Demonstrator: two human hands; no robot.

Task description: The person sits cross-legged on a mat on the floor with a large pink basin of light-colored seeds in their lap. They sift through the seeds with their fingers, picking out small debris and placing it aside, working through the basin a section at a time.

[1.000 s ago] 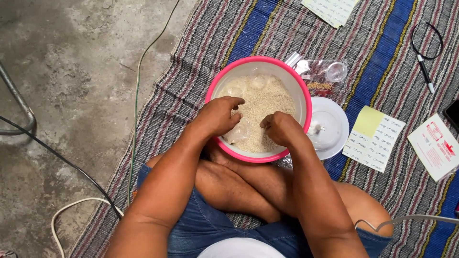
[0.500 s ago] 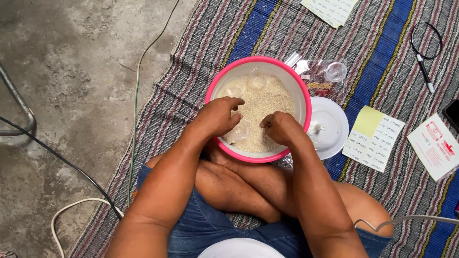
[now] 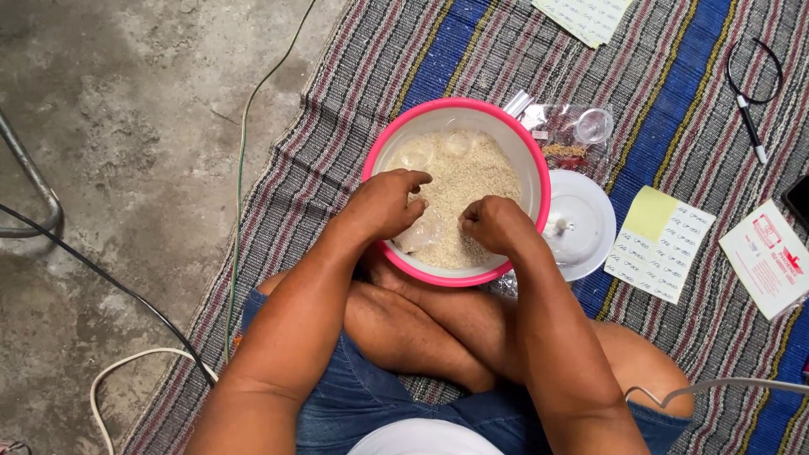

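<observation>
Bowl: pink-rimmed bowl (image 3: 456, 112), centre frame on the striped mat (image 3: 354, 160), filled with pale grain (image 3: 472, 181).
Left hand (image 3: 383, 205): fingers curled, cupping a small clear item; hold uncertain.
Right hand (image 3: 497, 226): fingertips pinched in the grain.
Change: both hands almost unmoved since a second ago; sorting continues.
Adjacent: white lid (image 3: 581, 223), right of bowl.

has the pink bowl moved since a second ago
No. The pink bowl keeps its place beside the white lid on the striped mat; both hands remain inside it.
</observation>
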